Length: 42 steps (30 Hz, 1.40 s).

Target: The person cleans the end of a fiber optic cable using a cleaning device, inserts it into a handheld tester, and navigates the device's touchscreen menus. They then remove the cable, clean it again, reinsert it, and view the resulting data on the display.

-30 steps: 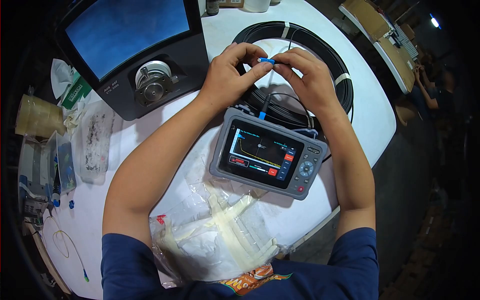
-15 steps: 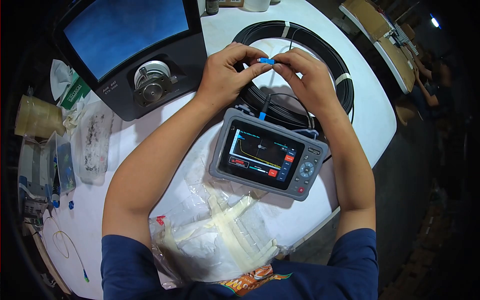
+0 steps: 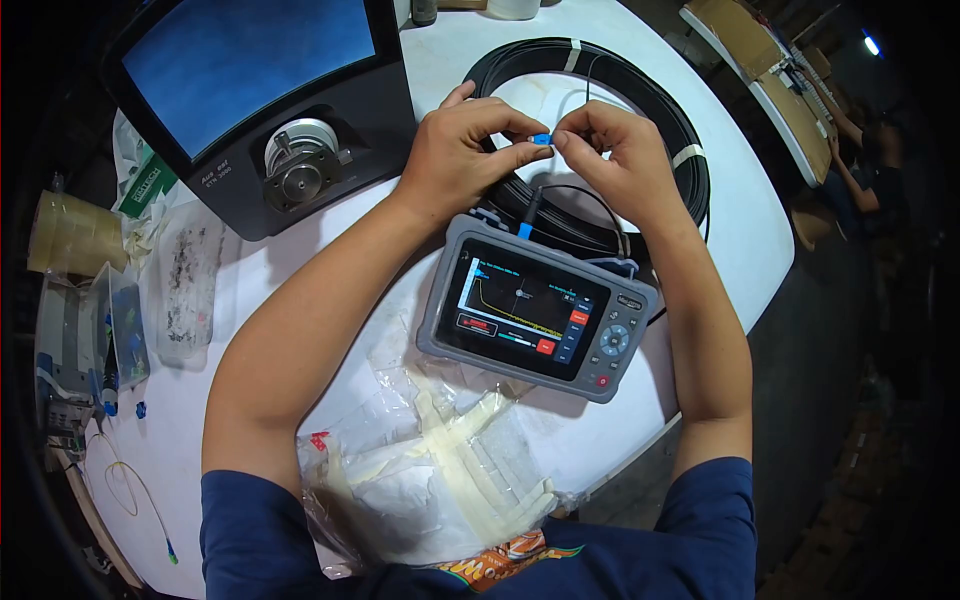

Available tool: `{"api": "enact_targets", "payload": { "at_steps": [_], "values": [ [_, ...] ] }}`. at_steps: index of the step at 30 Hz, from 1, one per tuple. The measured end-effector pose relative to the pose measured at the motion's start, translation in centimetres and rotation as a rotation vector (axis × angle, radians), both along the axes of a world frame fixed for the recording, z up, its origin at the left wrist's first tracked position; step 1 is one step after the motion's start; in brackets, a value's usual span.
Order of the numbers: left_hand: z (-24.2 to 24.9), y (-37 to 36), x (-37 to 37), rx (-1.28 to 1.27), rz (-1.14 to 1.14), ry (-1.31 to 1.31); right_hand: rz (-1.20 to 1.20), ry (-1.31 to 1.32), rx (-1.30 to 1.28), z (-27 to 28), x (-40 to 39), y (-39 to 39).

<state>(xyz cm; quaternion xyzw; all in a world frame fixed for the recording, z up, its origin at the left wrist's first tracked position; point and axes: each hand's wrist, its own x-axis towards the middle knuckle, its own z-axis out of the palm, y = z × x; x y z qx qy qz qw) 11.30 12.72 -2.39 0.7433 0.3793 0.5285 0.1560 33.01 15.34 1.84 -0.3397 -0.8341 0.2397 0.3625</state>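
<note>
A small blue connector (image 3: 541,140) is pinched between the thumb and index finger of my left hand (image 3: 470,150). My right hand (image 3: 615,160) is closed in a pinch at the connector's right end, where a thin black cable comes down from above; what its fingertips grip is too small to make out. Both hands are over a black cable coil (image 3: 690,130) bound with pale tape. Just below them lies a grey handheld tester (image 3: 535,305), its screen lit with a yellow curve, and a blue-ended black lead is plugged into its top edge.
A dark monitor unit (image 3: 235,190) with a metal fixture stands at the left. Beyond it are a tape roll (image 3: 75,235) and a clear plastic box (image 3: 188,290). A plastic-wrapped packet (image 3: 430,480) lies close to my body. Another person's arm (image 3: 850,180) shows at the far right.
Both hands have shifted slightly down and to the right with the connector. My left fingers now cover more of it, and my right fingers have changed their hold.
</note>
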Motion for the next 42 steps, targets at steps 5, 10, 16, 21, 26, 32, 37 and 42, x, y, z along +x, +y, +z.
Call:
{"api": "enact_targets", "payload": {
  "at_steps": [5, 10, 16, 21, 26, 32, 37, 42],
  "values": [
    [0.04, 0.01, 0.05, 0.0, 0.003, -0.014, 0.018, 0.033, -0.043, -0.12, 0.11, 0.07],
    [0.47, -0.18, -0.31, -0.066, 0.004, 0.03, 0.017, 0.052, -0.096, -0.09, 0.16, 0.12],
    [-0.03, 0.06, -0.11, -0.027, 0.013, -0.023, 0.022, 0.085, -0.081, -0.23, 0.01, 0.12],
    [0.1, -0.08, -0.1, -0.033, 0.016, 0.025, 0.003, 0.001, 0.017, -0.02, -0.1, 0.11],
    [0.08, 0.05, -0.04, -0.006, 0.025, 0.039, -0.006, 0.018, -0.023, 0.06, -0.39, -0.1],
    [0.05, 0.01, 0.06, 0.003, 0.041, 0.045, -0.01, 0.01, -0.021, -0.06, -0.23, 0.06],
    [0.16, -0.04, -0.06, -0.022, 0.038, 0.04, -0.009, 0.016, -0.005, -0.23, -0.24, 0.21],
    [-0.04, -0.05, 0.14, 0.006, 0.045, 0.021, 0.031, 0.086, -0.118, -0.3, -0.12, 0.32]
  ]
}}
